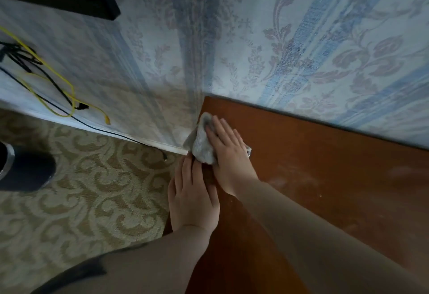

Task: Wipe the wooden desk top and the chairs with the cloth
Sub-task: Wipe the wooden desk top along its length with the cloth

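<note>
- My right hand (224,147) lies flat on the cloth (201,145), fingers straight and together, pressing it onto the wooden desk top (325,177) at its far left corner.
- Cloth: pale grey-white, soft, crumpled into a rough wedge; its left part pokes out from under my fingers and hangs over the desk's left edge, and a small tip shows just right of my hand.
- My left hand (193,198) rests open at the desk's left edge, just short of the cloth, fingers straight and pointing toward it; the fingertips sit near the cloth's lower edge, and I cannot tell whether they touch.
- Desk top: reddish-brown wood, smooth with a dull sheen, pale dusty smears and a few light specks to the right of my right forearm.
- Far edge of the desk butts against the wallpapered wall (301,49); the paper is pale blue, woven-looking, with stripes and floral scrolls.
- The corner is tight: wall behind, drop-off to the left. Bare wood stretches to the right.
- Left of the desk, lower down, a carpet (92,189) with beige and tan scroll pattern.
- A yellow cable (52,80) and black cables (27,61) loop against the wall at far left; a black cable runs along the white skirting.
- A dark rounded object (25,170) sits on the carpet at the left edge; blurred.
</note>
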The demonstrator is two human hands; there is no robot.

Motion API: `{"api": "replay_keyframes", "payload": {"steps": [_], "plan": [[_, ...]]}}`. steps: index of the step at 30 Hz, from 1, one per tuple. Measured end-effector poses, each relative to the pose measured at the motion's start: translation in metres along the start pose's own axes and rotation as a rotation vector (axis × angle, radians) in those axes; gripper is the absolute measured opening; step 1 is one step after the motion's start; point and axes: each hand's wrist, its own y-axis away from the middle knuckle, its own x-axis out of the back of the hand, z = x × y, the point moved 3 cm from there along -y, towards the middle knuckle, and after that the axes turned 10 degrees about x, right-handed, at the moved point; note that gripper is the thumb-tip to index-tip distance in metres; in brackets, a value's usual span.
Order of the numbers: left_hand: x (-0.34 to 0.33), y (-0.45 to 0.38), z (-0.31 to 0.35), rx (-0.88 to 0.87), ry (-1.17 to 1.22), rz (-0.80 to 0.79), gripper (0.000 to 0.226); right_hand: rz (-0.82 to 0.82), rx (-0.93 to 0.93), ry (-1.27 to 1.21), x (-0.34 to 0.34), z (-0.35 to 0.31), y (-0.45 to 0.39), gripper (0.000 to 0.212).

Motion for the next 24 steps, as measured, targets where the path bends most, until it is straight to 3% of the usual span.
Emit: {"api": "replay_keyframes", "payload": {"steps": [2, 4, 7, 9, 10, 12, 14, 16, 21, 24], "plan": [[0.0, -0.001, 0.0, 0.013, 0.011, -0.006, 0.054, -0.142, 0.22, -0.02, 0.015, 0.02, 0.008, 0.078], [0.002, -0.002, 0.0, 0.004, 0.025, 0.026, 0.052, -0.116, 0.258, 0.021, 0.029, 0.051, 0.01, 0.078], [0.0, -0.001, 0.0, -0.012, 0.042, 0.021, 0.053, 0.184, -0.044, 0.051, 0.041, 0.072, -0.007, 0.068], [0.0, -0.001, 0.0, -0.012, 0.045, 0.023, 0.053, 0.296, -0.241, 0.05, 0.033, 0.052, -0.029, 0.062], [0.0, -0.002, 0.001, -0.012, 0.044, 0.027, 0.053, 0.318, -0.255, 0.028, 0.026, 0.038, -0.037, 0.062], [0.001, -0.002, 0.0, -0.01, 0.052, 0.022, 0.054, 0.223, -0.079, -0.022, 0.014, 0.017, -0.038, 0.065], [0.0, -0.002, -0.001, -0.006, 0.062, 0.014, 0.054, 0.008, 0.181, -0.024, 0.015, 0.02, -0.02, 0.069], [0.001, -0.002, -0.001, -0.008, 0.06, 0.015, 0.054, -0.11, 0.27, -0.007, 0.033, 0.046, -0.006, 0.075], [0.001, 0.001, -0.001, -0.007, 0.075, 0.003, 0.053, 0.03, -0.119, 0.034, 0.042, 0.062, -0.014, 0.071], [0.004, -0.001, 0.002, 0.005, 0.106, -0.04, 0.053, 0.028, -0.156, 0.086, 0.024, 0.027, -0.022, 0.067]]}}
